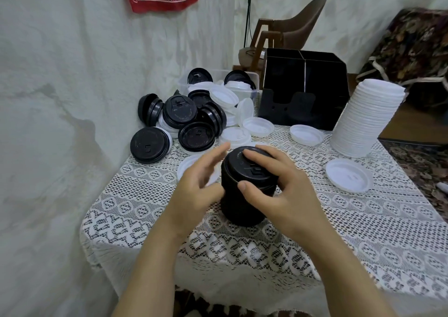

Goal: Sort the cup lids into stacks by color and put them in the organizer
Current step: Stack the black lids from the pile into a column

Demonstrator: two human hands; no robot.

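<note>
The table (351, 239) is covered with a white lace cloth (135, 229) that hangs over its edges. Near the middle stands a stack of black lids (242, 210). A taller stack of white lids (363, 120) leans at the right edge. A black organizer (303, 91) sits at the back with a clear plastic tub (255, 77) beside it. A heap of loose black and white lids (189, 118) lies at the back left, and single white lids (349, 176) lie scattered between.

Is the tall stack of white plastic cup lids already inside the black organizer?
No, the white lid stack stands on the lace tablecloth beside the black organizer.
</note>
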